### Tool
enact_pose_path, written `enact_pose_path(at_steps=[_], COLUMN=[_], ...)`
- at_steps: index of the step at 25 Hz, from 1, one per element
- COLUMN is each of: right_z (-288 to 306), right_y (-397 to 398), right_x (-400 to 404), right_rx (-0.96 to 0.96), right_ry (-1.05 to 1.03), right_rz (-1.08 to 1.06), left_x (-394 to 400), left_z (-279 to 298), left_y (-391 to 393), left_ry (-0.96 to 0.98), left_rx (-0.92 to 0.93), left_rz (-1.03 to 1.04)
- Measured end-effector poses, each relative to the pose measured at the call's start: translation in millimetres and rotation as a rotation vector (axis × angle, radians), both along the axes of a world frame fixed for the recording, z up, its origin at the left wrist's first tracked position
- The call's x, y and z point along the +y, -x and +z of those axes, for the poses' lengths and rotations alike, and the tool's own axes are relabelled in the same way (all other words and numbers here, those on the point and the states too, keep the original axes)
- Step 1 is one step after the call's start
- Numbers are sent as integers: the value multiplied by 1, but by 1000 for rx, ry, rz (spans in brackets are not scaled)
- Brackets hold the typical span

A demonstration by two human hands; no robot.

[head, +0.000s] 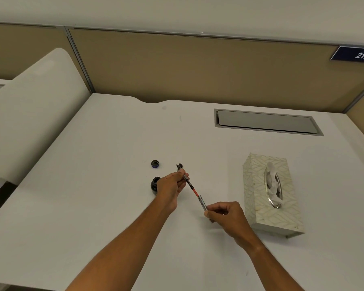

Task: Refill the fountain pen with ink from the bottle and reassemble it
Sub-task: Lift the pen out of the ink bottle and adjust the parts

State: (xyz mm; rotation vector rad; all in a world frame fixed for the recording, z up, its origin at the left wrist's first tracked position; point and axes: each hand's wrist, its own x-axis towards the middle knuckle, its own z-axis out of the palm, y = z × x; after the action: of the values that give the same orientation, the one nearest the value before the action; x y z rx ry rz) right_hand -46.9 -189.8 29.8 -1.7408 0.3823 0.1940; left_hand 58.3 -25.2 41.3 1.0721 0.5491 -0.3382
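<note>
I hold the fountain pen (194, 191) slanted above the white desk (114, 206), nib end up and away from me. My left hand (171, 189) pinches the front section just below the dark nib. My right hand (225, 215) grips the rear end, where a patterned barrel meets a red and dark inner part. The dark ink bottle (155, 184) stands uncapped just left of my left hand, partly hidden by it. Its blue cap (155, 164) lies on the desk behind the bottle.
A patterned tissue box (271, 198) lies to the right of my right hand. A grey cable hatch (267, 122) is set into the desk at the back right. Beige partition walls close the back, and a white curved panel (29, 114) borders the left.
</note>
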Motion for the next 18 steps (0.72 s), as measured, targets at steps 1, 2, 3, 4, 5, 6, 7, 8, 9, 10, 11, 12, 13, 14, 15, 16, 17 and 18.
enact_pose_path(at_steps=[1,2,3,4,5,6,7,8,9,10,11,12,13,14,15,16,17,18], right_z=[-1,-1,-1,0,0,0,1,2,3,4,5,6,7,7,8,8,8,8], right_y=[-1,-2,-3,-5,-6,-8,-9,-10,-12,-13,-14,-16,-17,-18,-19,-19,-19,-19], right_x=[1,2,3,4,5,5,6,7,8,8,9,10,11,11,12,12,13,13], right_rx=[-2,-5,-8,-11,-13,-14,-15,-17,-22,-27,-30,-32,-30,-28,-25,-22,-21,-19], right_ry=[6,12,17,22,25,25,21,16,11,9,7,2,-4,-10,-16,-24,-36,-49], right_rz=[3,4,5,9,12,12,11,8,8,7,6,4,3,3,4,3,2,-2], left_x=[-1,-2,-4,-5,-7,-8,-8,-9,-9,-10,-10,-10,-10,-9,-9,-8,-8,-7], left_z=[0,-1,-1,-1,-2,-3,-4,-6,-7,-9,-10,-11,-12,-12,-12,-12,-12,-12], left_y=[1,2,4,5,7,8,9,10,11,13,14,15,15,16,15,15,15,14], left_ry=[-7,-14,-19,-26,-33,-43,-53,-63,-71,-77,-78,-75,-70,-67,-65,-64,-66,-67], left_rx=[-3,-5,-7,-10,-16,-22,-27,-33,-39,-43,-44,-42,-40,-37,-35,-34,-33,-33], left_rz=[-6,-14,-23,-34,-48,-62,-78,-97,-118,-140,-159,-171,-178,-179,-181,-183,-186,-192])
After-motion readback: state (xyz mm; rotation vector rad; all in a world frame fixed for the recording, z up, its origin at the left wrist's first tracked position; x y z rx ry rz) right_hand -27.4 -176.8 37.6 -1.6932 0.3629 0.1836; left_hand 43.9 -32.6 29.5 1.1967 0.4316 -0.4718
